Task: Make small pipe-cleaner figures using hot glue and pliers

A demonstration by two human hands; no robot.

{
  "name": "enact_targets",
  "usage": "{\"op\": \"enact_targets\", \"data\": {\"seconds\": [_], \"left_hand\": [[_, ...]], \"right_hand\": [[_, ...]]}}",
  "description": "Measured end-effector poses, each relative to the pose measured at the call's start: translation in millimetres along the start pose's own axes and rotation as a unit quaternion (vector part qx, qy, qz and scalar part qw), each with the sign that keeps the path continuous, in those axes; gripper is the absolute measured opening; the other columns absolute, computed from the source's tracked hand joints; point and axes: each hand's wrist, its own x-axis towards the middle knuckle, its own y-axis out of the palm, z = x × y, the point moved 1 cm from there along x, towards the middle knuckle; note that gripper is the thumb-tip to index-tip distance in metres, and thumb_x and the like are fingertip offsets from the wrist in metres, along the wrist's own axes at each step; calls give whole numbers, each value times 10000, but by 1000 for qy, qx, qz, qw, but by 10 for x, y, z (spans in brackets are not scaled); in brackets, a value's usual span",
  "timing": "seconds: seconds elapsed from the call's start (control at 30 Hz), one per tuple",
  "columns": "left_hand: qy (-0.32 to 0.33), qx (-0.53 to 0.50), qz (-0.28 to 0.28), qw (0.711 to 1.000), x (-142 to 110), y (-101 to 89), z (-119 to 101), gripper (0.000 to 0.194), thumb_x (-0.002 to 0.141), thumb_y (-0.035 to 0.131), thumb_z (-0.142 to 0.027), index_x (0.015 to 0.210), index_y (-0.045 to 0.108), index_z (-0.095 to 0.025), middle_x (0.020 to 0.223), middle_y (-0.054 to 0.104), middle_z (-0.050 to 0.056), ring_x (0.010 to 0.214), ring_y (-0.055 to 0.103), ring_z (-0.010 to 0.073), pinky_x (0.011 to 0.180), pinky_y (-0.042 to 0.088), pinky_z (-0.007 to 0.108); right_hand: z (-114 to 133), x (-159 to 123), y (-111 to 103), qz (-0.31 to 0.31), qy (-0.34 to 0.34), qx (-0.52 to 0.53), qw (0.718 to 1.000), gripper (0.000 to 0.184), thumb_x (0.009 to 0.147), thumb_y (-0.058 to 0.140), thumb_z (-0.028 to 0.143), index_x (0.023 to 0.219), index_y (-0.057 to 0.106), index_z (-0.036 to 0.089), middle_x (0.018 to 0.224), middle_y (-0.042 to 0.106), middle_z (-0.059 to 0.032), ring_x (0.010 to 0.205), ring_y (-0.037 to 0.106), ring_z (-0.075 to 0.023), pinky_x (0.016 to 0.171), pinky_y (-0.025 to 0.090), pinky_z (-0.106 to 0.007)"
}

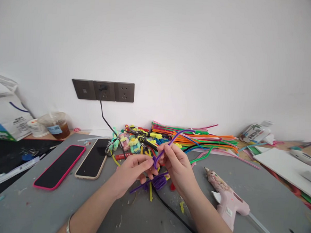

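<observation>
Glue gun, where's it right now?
Head view, lower right: the pink glue gun lies on the gray surface, right of the right hand, nearer than the pipe cleaner bundle.

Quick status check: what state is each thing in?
Purple pipe cleaner: curved, held up
Left hand: pinching the pipe cleaner's lower part
Right hand: pinching it higher up
Pink-edged phone: flat, screen dark
Beige-edged phone: flat, screen dark
Plug: in middle socket
Glue gun: lying on its side
Glue stick: protruding from gun's rear
Drink cup: upright, partly full
</observation>
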Motion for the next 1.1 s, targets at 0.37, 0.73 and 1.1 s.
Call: {"op": "enact_targets", "data": {"seconds": [0.37,0.73,1.1], "left_hand": [[0,8,5,1000,-10,-5,3,448,768,733,-559,835,654,-123,749,636,39,592,535,91,482,327,200],[37,57,0,998,19,-39,31,493,829,628,-625,824,632,-132,746,631,36,551,517,85,470,330,207],[34,67,-2,997,19,-29,29,460,844,632,-593,804,637,-134,716,635,37,538,500,86,473,307,217]], "right_hand": [[-36,18,-64,-21,-56,-71,996,334,890,647,524,857,721,200,632,560,16,574,513,-114,544,405,-239],[61,10,-1,-22,-75,-126,989,357,871,644,544,801,670,196,599,539,28,534,523,-121,511,399,-237],[71,15,6,-7,-67,-140,988,360,868,634,564,800,663,211,607,561,19,533,531,-143,515,405,-263]]}}
